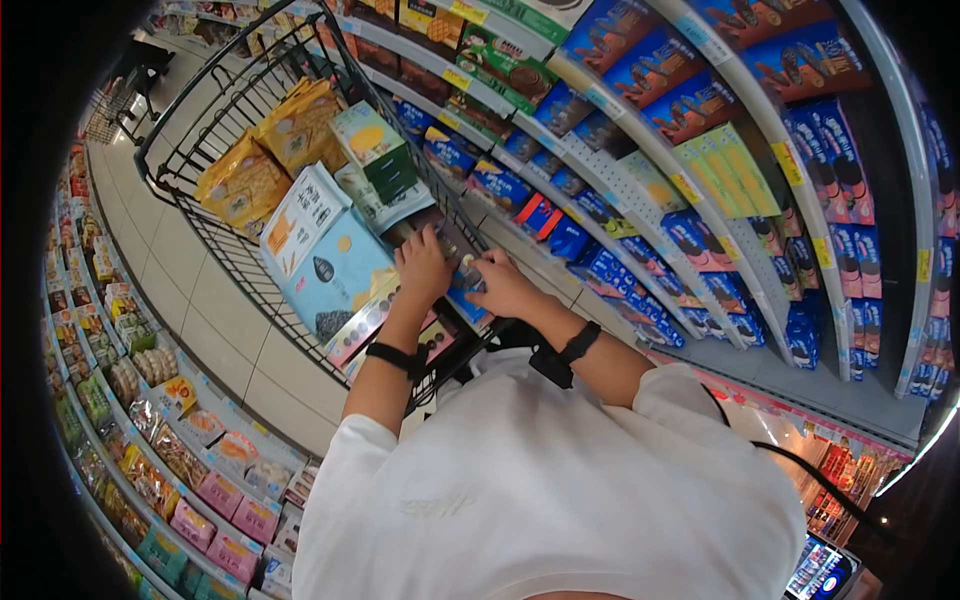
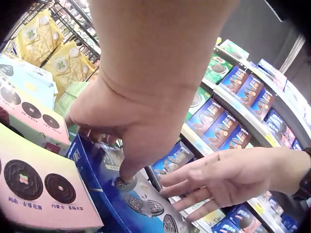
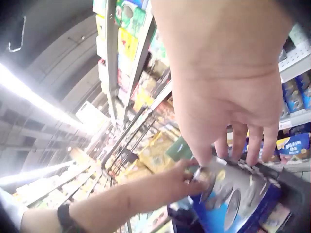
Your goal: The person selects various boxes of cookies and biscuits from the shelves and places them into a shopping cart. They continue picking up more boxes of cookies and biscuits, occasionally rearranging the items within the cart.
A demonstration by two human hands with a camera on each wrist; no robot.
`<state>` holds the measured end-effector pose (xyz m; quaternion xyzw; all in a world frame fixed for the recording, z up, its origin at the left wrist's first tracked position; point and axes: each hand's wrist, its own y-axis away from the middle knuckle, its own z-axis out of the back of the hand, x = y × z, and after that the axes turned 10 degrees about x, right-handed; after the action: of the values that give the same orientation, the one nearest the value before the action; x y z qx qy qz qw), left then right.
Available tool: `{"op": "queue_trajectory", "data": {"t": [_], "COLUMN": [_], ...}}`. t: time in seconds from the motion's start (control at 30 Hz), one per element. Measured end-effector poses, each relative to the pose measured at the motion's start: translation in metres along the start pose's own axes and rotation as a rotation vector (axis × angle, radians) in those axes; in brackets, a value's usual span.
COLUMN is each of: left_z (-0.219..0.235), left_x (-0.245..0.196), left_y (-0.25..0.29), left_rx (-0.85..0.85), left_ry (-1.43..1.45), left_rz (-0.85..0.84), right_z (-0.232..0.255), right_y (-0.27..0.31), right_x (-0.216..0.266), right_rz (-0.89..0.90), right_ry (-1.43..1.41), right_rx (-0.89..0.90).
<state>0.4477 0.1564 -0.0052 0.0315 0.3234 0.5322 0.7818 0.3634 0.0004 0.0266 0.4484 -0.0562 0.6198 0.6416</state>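
A blue cookie box with dark sandwich cookies on its face (image 1: pixel 466 306) (image 2: pixel 116 208) (image 3: pixel 221 216) lies at the cart's near end. My left hand (image 1: pixel 425 268) (image 2: pixel 129 121) (image 3: pixel 167 183) grips its upper part, thumb on the printed face and fingers over the edge. From the other side my right hand (image 1: pixel 510 290) (image 2: pixel 233 177) (image 3: pixel 228 102) reaches to the box, fingers nearly straight and fingertips at its edge. Beside the box, in the left wrist view, stand pink-and-cream cookie boxes (image 2: pixel 43 184).
The black wire cart (image 1: pixel 205 225) also holds yellow cracker bags (image 1: pixel 240 185), a light-blue package (image 1: pixel 335 262) and a green-and-yellow box (image 1: pixel 372 150). Shelves of blue cookie packs (image 1: pixel 650 75) rise on the right. Snack shelves (image 1: pixel 180 440) line the left, across the tiled aisle (image 1: pixel 190 300).
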Motion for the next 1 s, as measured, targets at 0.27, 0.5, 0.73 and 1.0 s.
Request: {"op": "queue_trajectory", "data": {"t": [0.27,0.5,0.73,1.0], "left_z": [-0.001,0.012,0.006,0.013], "left_x": [0.022,0.026,0.014,0.030], "left_y": [-0.018,-0.027,-0.016,-0.030], "left_rx": [-0.031,0.134,0.130,0.140], "left_ry": [-0.005,0.080,0.079,0.014], "left_rz": [-0.014,0.009,0.027,0.015], "right_z": [0.135,0.227,0.224,0.229], "right_y": [-0.065,-0.130,-0.172,-0.162], "right_x": [-0.130,-0.207,-0.233,-0.206], "right_rz": [-0.201,-0.227,-0.155,-0.113], "right_ry": [-0.378,-0.156,0.013,0.074], "right_rx": [-0.478,-0.742,-0.911,-0.966]}}
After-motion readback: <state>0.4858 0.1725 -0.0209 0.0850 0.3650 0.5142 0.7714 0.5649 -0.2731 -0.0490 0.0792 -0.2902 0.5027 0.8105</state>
